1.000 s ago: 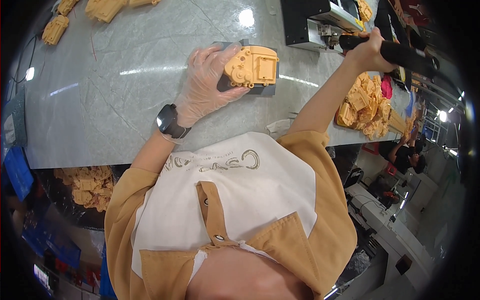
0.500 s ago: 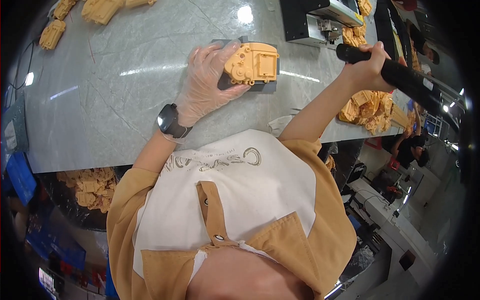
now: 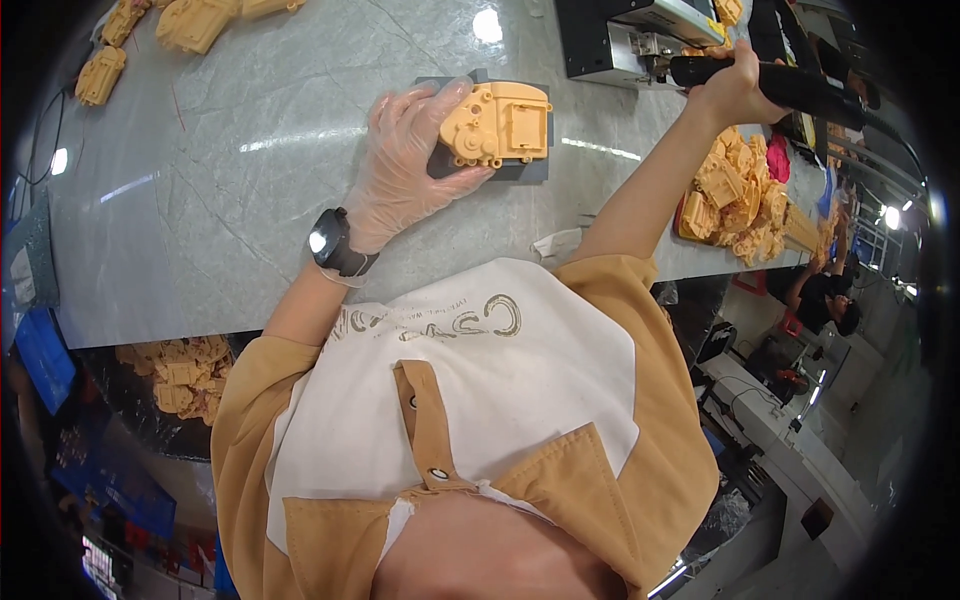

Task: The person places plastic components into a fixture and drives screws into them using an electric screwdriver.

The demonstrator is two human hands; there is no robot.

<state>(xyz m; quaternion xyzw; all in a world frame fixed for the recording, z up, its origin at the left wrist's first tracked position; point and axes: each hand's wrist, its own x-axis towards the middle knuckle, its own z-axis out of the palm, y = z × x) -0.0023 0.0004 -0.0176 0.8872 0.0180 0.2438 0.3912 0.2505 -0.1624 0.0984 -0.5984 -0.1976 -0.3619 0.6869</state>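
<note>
In a clear plastic glove, my left hand [image 3: 395,175] grips the left side of an orange-yellow plastic housing [image 3: 522,128]. Its thumb lies along the near edge and its fingers along the far left edge. The housing sits in a dark grey block fixture [image 3: 527,171] on the table. My bare right hand [image 3: 738,92] is wrapped round a black electric screwdriver [image 3: 815,92], held nearly level. The screwdriver's left end is at the metal mechanism on the side of a black and silver screw feeder [image 3: 612,52]; its very tip is too small to make out.
A heap of orange-yellow parts [image 3: 735,195] lies at the table's right edge. Several more housings [image 3: 198,24] are at the far left. A white scrap [image 3: 556,243] rests near the front edge. Below the table at left is a bin of parts [image 3: 185,375]. People are at work far right.
My right hand has moved the electric screwdriver away from me, bringing its end up to the screw feeder. My left hand stays on the housing; the whole view has shifted slightly.
</note>
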